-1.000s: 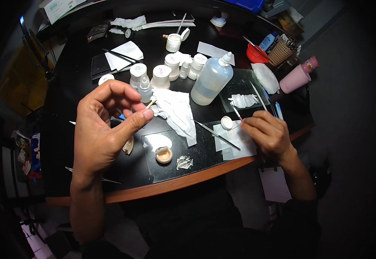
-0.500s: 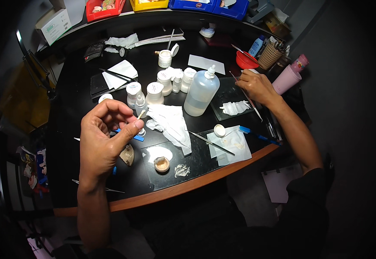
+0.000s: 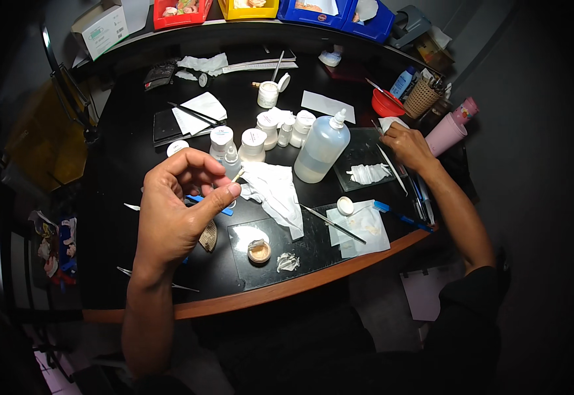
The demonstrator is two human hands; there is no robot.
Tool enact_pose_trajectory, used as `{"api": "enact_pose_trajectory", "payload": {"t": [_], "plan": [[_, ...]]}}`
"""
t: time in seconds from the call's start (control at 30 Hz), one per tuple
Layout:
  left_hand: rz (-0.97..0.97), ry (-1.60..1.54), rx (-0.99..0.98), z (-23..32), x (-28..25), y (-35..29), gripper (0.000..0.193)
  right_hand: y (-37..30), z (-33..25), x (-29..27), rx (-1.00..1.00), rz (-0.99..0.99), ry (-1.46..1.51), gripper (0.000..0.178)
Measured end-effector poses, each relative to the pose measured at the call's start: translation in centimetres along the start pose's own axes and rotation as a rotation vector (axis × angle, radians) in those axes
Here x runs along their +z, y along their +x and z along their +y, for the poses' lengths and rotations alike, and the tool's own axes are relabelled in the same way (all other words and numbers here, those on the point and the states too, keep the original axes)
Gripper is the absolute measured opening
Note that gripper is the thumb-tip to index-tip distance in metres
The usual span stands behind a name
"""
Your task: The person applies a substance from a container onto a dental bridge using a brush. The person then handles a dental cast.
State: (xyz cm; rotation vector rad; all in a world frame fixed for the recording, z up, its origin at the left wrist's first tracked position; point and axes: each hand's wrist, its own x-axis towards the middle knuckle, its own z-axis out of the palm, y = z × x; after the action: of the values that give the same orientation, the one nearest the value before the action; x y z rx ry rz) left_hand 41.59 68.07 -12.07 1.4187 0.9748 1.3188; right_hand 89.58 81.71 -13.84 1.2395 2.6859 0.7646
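My left hand (image 3: 180, 204) is raised over the left side of the black table. Its thumb and fingers pinch a small pale yellowish peg-shaped piece (image 3: 237, 176), too small to name exactly. A dropper bottle (image 3: 231, 160) and a crumpled white cloth (image 3: 275, 191) are behind and beside it. At the far right, my right hand (image 3: 407, 146) is closed beside a white tissue (image 3: 392, 123). A thin reddish tool (image 3: 375, 124) pokes out from its fingers, mostly hidden. Nearby lies a dark slab (image 3: 359, 148) bearing a folded white strip (image 3: 368, 173).
A large squeeze bottle (image 3: 323, 150) stands mid-table near several white jars (image 3: 253, 143). In front sit a small open pot of beige paste (image 3: 259, 252), crumpled foil (image 3: 287, 262) and a brush (image 3: 333, 224). A red bowl (image 3: 387, 104) and pink cup (image 3: 445, 136) stand at right.
The whole view has shifted, so things appear farther right. My right hand has drawn slightly nearer, and less of the thin tool shows. My left hand keeps its pinch.
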Motion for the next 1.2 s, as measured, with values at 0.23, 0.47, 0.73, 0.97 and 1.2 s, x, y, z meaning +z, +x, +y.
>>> {"api": "enact_pose_trajectory", "payload": {"t": [0.23, 0.47, 0.73, 0.97, 1.2], "plan": [[-0.009, 0.020, -0.009, 0.0, 0.0, 0.0, 0.022, -0.1, -0.6, -0.6, 0.077, 0.018, 0.093, 0.027], [-0.010, 0.011, 0.007, 0.0, 0.0, -0.2, 0.023, -0.1, -1.3, -0.3, 0.187, 0.185, 0.389, 0.017], [-0.008, 0.022, -0.008, 0.0, 0.0, -0.2, 0.023, -0.3, -0.8, 1.0, 0.289, 0.176, 0.456, 0.021], [-0.013, 0.049, 0.015, -0.2, 0.3, 0.1, 0.023, 1.0, -1.3, 1.3, 0.690, 0.134, 0.600, 0.013], [0.000, 0.029, -0.037, 0.0, -0.1, 0.0, 0.022, 4.2, 3.9, 0.6, 0.793, 0.307, 0.599, 0.010]]}}
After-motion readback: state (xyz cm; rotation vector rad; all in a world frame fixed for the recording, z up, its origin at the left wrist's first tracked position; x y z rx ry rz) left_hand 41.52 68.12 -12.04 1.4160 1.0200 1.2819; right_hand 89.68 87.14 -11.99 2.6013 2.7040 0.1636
